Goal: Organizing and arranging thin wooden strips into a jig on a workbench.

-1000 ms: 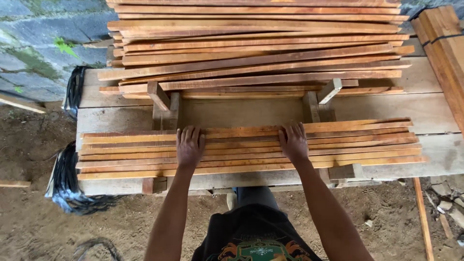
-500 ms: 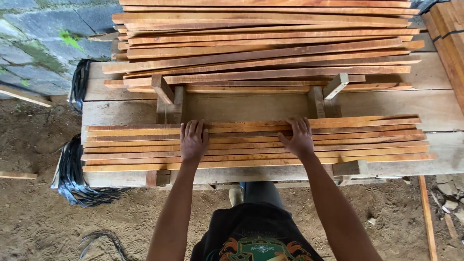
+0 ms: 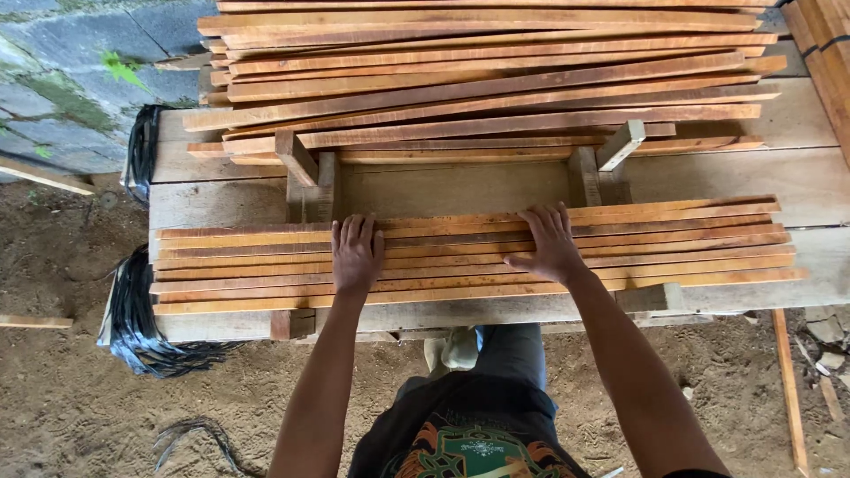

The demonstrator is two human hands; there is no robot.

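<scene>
While both palms press flat on the near row of wooden slats [image 3: 620, 243], nothing is gripped: the fingers lie stretched out on the wood rather than curled about any piece. Well off to the outer side of the left hand's fingers, a bundle of black strapping [image 3: 142, 323] hangs by the end of the plank workbench [image 3: 823, 181], with a second black bundle [image 3: 142, 150] further up against the stone wall [image 3: 62, 80]. The left hand [image 3: 356, 255] lies palm down with its fingers close together, their tips reaching the far edge of the slat row, just short of a short upright wooden block [image 3: 305, 181]. Between the two hands the slats run bare across the bench. The right hand [image 3: 549, 243] is spread wider, thumb splayed toward the body, fingertips at the far edge of the row and near a second wooden block [image 3: 586, 173]. Beyond both sets of fingertips, past a strip of bare bench, lies a larger heap of long slats [image 3: 487, 80]. Further right of the right hand's fingers, the near row's ends fan out slightly unevenly.
</scene>
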